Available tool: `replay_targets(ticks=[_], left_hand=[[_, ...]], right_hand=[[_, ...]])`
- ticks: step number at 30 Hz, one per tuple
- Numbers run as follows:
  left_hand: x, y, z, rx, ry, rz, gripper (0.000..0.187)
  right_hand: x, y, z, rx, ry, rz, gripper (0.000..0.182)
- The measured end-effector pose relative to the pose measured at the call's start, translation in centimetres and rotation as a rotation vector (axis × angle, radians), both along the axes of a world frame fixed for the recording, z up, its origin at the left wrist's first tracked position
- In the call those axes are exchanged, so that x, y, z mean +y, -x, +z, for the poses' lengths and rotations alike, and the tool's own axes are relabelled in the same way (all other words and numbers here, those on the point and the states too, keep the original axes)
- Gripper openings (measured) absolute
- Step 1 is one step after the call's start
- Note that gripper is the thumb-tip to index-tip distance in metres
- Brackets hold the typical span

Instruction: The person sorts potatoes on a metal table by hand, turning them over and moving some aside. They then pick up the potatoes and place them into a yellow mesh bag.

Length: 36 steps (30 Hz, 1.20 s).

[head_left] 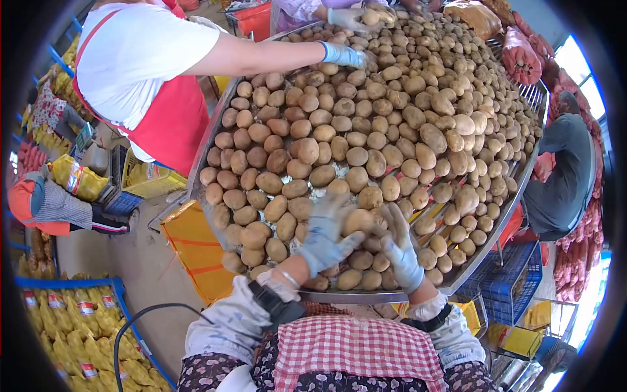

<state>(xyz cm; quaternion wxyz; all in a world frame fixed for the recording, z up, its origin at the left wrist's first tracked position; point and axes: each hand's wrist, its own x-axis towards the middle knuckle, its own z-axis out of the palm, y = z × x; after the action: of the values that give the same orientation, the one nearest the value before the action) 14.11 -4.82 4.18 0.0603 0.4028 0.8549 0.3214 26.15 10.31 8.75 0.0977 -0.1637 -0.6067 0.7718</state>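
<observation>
Many brown potatoes [357, 157] cover a metal-rimmed sorting table [366, 297] in front of me. My left hand [324, 236], in a light blue and grey work glove, has its thumb and fingers around a potato [358, 222]; its fingertips are smeared by motion. To the right, my right hand [403, 253], gloved alike, reaches over the potatoes near the table's front edge. Its fingers are apart and point forward, beside the potato in my left hand. I see nothing held in it.
Across the left side, a person's gloved hand [344, 55] touches the potatoes. Another gloved hand [353, 18] holds potatoes at the far edge. Blue crates [499, 281] stand at right, an orange-yellow container [192, 251] at left. Red mesh sacks [520, 57] lie at the far right.
</observation>
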Motion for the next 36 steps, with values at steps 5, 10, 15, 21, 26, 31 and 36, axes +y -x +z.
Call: replay_targets(ticks=[5,10,15,21,26,31,36], left_hand=[[-1.7,1.4,-0.1,0.19,0.247,0.131,0.066],[-8.4,-1.0,0.3,0.242,0.351,-0.119,0.054],[-6.2,2.9,1.6,0.045,-0.082,0.077,0.04],[-6.1,1.3,0.4,0.29,0.324,0.066,0.044],[-5.0,5.4,3.3,-0.405,0.184,-0.003,0.047],[-2.6,8.6,-1.2,0.268,0.016,0.315,0.058],[-5.8,3.7,1.0,0.062,0.293,-0.214,0.051]], right_hand=[[4.3,0.9,-2.7,-0.049,0.242,0.058,0.053],[9.8,2.8,-5.0,-0.148,-0.631,-0.317,0.042],[6.6,4.5,-3.0,-0.319,-0.983,-0.107,0.038],[9.6,8.2,-3.2,-0.217,-0.896,-0.199,0.027],[8.3,7.8,-2.4,-0.496,-1.345,-0.042,0.02],[7.1,8.5,0.2,-0.343,-1.216,0.111,0.022],[9.5,13.3,-1.1,-0.52,-1.366,0.082,0.049]])
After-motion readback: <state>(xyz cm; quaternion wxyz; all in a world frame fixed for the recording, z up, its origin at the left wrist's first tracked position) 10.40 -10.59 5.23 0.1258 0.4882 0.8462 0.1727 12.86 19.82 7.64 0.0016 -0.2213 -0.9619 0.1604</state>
